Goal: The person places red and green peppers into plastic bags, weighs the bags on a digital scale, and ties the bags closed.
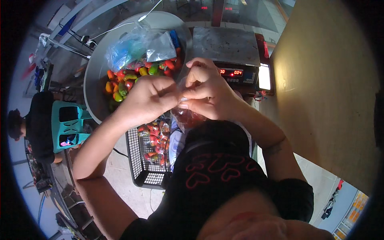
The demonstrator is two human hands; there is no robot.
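My left hand (151,97) and my right hand (210,91) meet over my lap, their fingertips pinching the top of a clear plastic bag (187,117). Something reddish shows through the bag, which hangs below my fingers; my hands hide its upper part. Beyond my left hand is a large round grey tub (93,87) with loose red, orange and green peppers (123,81). Clear plastic bags (129,49) and a silvery flat packet (161,46) lie on the peppers. Past my right hand stands a digital scale (226,45) with a lit red display.
A black plastic crate (135,177) with several bagged peppers (154,138) stands on the tiled floor to my left. A phone with a bright screen (264,77) leans by the scale. A wooden panel (324,90) rises at right. Another person (40,126) sits on a turquoise chair (67,126).
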